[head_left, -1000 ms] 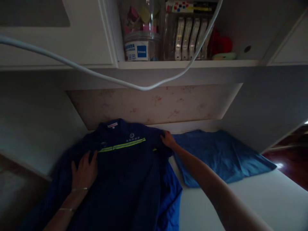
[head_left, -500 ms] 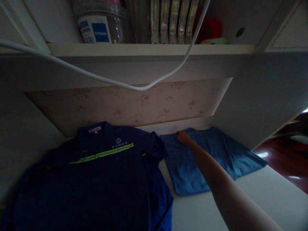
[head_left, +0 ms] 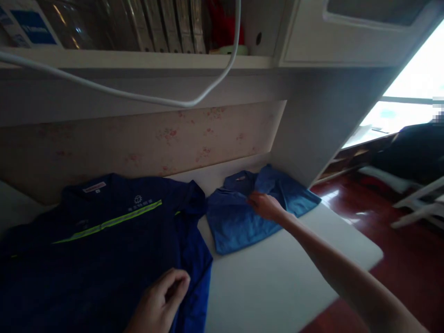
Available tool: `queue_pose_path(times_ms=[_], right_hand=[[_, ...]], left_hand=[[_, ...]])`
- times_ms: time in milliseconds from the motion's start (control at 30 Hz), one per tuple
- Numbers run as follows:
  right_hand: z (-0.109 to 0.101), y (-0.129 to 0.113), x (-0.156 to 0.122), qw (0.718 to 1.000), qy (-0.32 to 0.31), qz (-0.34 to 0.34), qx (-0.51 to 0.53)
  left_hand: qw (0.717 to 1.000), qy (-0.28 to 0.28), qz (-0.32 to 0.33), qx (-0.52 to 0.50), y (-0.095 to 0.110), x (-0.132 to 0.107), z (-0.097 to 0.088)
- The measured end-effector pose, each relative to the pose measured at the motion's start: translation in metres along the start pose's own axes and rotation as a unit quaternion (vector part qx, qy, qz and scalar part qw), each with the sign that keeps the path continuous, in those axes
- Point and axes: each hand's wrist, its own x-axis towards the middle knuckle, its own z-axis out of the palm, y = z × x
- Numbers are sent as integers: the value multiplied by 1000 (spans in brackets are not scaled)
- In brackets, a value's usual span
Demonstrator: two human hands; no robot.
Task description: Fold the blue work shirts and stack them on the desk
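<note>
A blue shirt (head_left: 239,231) lies folded on the white tabletop, its collar and neck label showing at the far side. My right hand (head_left: 265,206) is closed on the cloth just below that collar. Left of it, a dark navy work jacket (head_left: 114,259) is spread out, with a yellow-green reflective stripe and a white logo on the chest. Over the jacket's lower part hovers my left hand (head_left: 161,296), its thumb and fingertips brought together with nothing visible between them. The jacket's lower end runs out of view.
A white cable (head_left: 138,96) hangs across in front of the shelf (head_left: 138,60), which holds a clear jar (head_left: 79,23) and several upright clear cases (head_left: 169,25). A side panel (head_left: 305,115) stands beyond the shirt. Red-brown floor (head_left: 360,249) and white furniture legs (head_left: 416,208) are at right.
My right hand has drawn the shirt's far edge toward me, and the collar has come into sight. My left hand has entered at the bottom. The view has turned to the right.
</note>
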Motion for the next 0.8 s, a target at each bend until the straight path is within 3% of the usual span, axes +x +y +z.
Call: queue_pose_path(times_ms=[67, 100, 133, 200, 233, 267, 300, 333, 400, 467, 533, 600, 667, 733, 800], right_hand=[[-15, 15, -62, 991, -115, -42, 57], [-21, 22, -94, 972, -206, -68, 93], [-24, 28, -123, 940, -302, -96, 129], [-26, 37, -170, 840, -481, -151, 200], [-24, 40, -185, 798, -531, -162, 234], [-21, 43, -193, 779, -545, -162, 262], [-18, 47, -194, 789, -522, -152, 286], [-13, 51, -188, 821, -464, -134, 304], [-2, 62, -159, 905, -281, -78, 311], [9, 77, -117, 960, -84, -2, 267], [19, 95, -73, 981, 53, 87, 166], [28, 115, -38, 975, 102, 184, 73], [34, 136, -15, 957, 88, 276, 35], [39, 157, -2, 936, 60, 344, 37], [42, 178, 3, 933, 57, 350, 63]], left_hand=[[999, 24, -15, -17, 17, 11, 6], [999, 35, -22, -26, 23, 18, 10], [998, 43, -23, -34, 28, 25, 14], [998, 53, 6, -40, 31, 41, 25], [997, 61, 35, -31, 31, 51, 33], [995, 72, 67, -12, 30, 61, 43], [991, 84, 101, 15, 28, 71, 54], [986, 94, 129, 48, 25, 81, 67], [975, 98, 156, 124, 20, 99, 97], [967, 78, 135, 200, 17, 113, 128], [960, 61, 94, 256, 15, 126, 152], [959, 80, 64, 264, 14, 137, 167], [973, 125, 35, 192, 14, 148, 170], [983, 159, -12, 86, 14, 156, 163], [984, 169, -58, 4, 16, 160, 152]])
